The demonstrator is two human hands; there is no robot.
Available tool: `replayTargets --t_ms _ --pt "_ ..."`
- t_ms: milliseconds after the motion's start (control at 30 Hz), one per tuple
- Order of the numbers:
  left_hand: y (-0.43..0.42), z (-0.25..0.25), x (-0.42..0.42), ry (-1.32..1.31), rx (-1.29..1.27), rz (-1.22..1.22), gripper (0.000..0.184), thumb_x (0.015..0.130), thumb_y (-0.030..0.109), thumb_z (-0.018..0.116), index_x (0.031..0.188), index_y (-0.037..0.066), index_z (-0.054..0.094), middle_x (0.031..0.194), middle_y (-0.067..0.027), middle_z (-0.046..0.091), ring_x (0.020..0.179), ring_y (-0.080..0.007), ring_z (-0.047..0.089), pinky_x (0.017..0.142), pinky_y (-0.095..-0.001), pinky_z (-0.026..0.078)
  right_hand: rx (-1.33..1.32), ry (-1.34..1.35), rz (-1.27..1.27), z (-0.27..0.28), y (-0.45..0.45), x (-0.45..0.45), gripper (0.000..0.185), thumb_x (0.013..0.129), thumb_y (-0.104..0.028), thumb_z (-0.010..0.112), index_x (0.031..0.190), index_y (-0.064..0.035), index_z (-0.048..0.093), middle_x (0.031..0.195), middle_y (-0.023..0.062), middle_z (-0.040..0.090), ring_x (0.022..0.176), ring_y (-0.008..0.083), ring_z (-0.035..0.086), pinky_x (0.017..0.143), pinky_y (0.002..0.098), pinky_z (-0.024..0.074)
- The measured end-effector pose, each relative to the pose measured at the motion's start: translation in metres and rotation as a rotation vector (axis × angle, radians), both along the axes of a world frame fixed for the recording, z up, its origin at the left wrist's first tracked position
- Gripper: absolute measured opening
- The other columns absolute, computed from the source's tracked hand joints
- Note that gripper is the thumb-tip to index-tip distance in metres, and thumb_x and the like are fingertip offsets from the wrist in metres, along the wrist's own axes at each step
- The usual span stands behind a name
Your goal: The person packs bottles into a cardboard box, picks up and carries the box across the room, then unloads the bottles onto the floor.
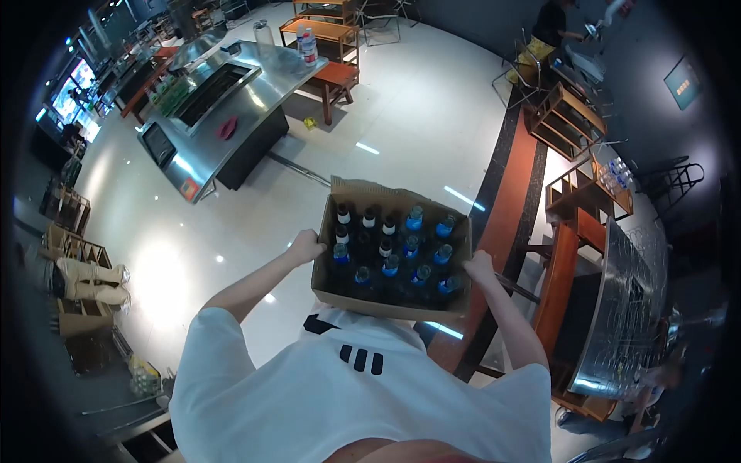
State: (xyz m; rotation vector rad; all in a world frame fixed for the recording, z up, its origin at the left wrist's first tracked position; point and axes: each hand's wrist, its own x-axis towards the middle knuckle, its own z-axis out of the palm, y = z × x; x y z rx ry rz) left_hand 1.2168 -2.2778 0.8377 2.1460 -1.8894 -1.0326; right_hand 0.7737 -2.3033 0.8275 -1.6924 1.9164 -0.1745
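Note:
An open cardboard box (386,305) is held in front of my body, between my two hands. Inside it stand several glass bottles, some with blue labels (411,248) and others dark with white labels (369,219). My left hand (306,248) grips the box's left side, its fingers closed on the edge. On the right side, my right hand (479,266) is closed on the cardboard in the same way. Parts of the fingers of both hands are hidden by the box.
A steel table (255,100) with bottles and a pink cloth (227,128) stands ahead left. Wooden benches (332,77) are behind it. At right are another metal table (617,301), a wooden bench (557,285) and shelves (567,123). A person (549,23) is at the back right.

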Motion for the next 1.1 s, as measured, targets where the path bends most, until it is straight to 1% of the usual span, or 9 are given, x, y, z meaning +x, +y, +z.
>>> replayTargets --t_ms 133,367,533,667,800,867,900,1000,1100 --pt "-0.163 -0.006 0.015 0.089 0.0 0.004 0.035 0.069 0.025 0.059 0.075 -0.009 0.063 0.077 -0.0297 0.06 0.077 -0.0398 0.061 0.072 -0.0429 0.048 -0.043 -0.109 -0.098 0.005 -0.14 0.015 0.024 0.064 -0.015 0.063 0.069 0.0087 0.062 0.071 0.0278 0.061 0.071 0.039 0.062 0.069 0.0432 0.0497" --pt "-0.382 0.032 0.007 0.031 -0.123 0.087 0.033 0.069 0.022 0.059 0.073 -0.011 0.062 0.074 -0.0275 0.061 0.073 -0.0383 0.062 0.07 -0.0424 0.048 -0.023 -0.134 -0.135 0.019 -0.365 0.028 0.024 0.063 -0.015 0.063 0.066 0.0083 0.062 0.068 0.0276 0.06 0.07 0.0375 0.063 0.068 0.0414 0.0498" --pt "-0.541 0.02 0.02 0.057 -0.033 0.041 0.037 0.068 0.022 0.058 0.082 -0.012 0.062 0.076 -0.0284 0.061 0.074 -0.0371 0.063 0.071 -0.0413 0.049 -0.017 -0.079 -0.033 0.009 -0.541 0.026 0.022 0.062 -0.015 0.06 0.066 0.007 0.062 0.071 0.0277 0.061 0.071 0.0366 0.063 0.069 0.0415 0.0498" --pt "-0.65 0.005 0.022 0.115 -0.122 0.204 0.034 0.066 0.021 0.058 0.074 -0.012 0.061 0.07 -0.0287 0.06 0.071 -0.0361 0.063 0.068 -0.041 0.049 0.004 -0.06 -0.03 0.017 -0.67 0.027 0.021 0.062 -0.014 0.061 0.064 0.0067 0.061 0.067 0.0263 0.061 0.067 0.0363 0.063 0.066 0.0415 0.0502" --pt "-0.775 -0.015 0.03 0.18 -0.142 0.172 0.032 0.066 0.02 0.058 0.072 -0.01 0.061 0.064 -0.0274 0.057 0.065 -0.0351 0.063 0.065 -0.0406 0.049 0.008 -0.136 -0.028 0.02 -0.799 0.029 0.021 0.062 -0.013 0.062 0.064 0.0075 0.061 0.066 0.0256 0.061 0.065 0.0362 0.063 0.064 0.0414 0.0497" --pt "-0.842 -0.014 0.031 0.117 -0.117 0.13 0.027 0.069 0.018 0.06 0.074 -0.008 0.062 0.064 -0.0211 0.06 0.062 -0.0252 0.063 0.061 -0.0358 0.048 0.009 -0.14 -0.011 0.013 -0.865 0.032 0.02 0.062 -0.012 0.062 0.063 0.0078 0.061 0.065 0.0258 0.06 0.064 0.0359 0.062 0.063 0.0415 0.0493" --pt "-0.871 0.002 0.025 0.109 -0.135 0.128 0.026 0.068 0.017 0.059 0.071 -0.009 0.061 0.062 -0.0209 0.059 0.06 -0.0241 0.063 0.058 -0.0359 0.048 -0.021 -0.117 0.005 0.016 -0.896 0.034 0.019 0.063 -0.012 0.062 0.063 0.0077 0.061 0.065 0.0256 0.06 0.064 0.0358 0.062 0.063 0.0413 0.0493" --pt "-0.95 -0.011 0.034 0.173 -0.18 0.154 0.024 0.068 0.015 0.059 0.07 -0.009 0.061 0.06 -0.0182 0.059 0.057 -0.0229 0.063 0.055 -0.0352 0.048 -0.039 -0.056 0.037 0.012 -0.997 0.038 0.018 0.063 -0.011 0.061 0.064 0.0077 0.061 0.064 0.0259 0.06 0.063 0.0353 0.063 0.064 0.041 0.0495" --pt "-1.034 -0.013 0.047 0.205 -0.08 0.194 0.022 0.069 0.015 0.058 0.069 -0.007 0.062 0.057 -0.0138 0.059 0.054 -0.0213 0.062 0.053 -0.0329 0.048 -0.007 -0.09 0.032 0.021 -1.084 0.052 0.017 0.064 -0.01 0.061 0.065 0.0071 0.061 0.067 0.0267 0.061 0.066 0.0354 0.063 0.065 0.0408 0.0495"
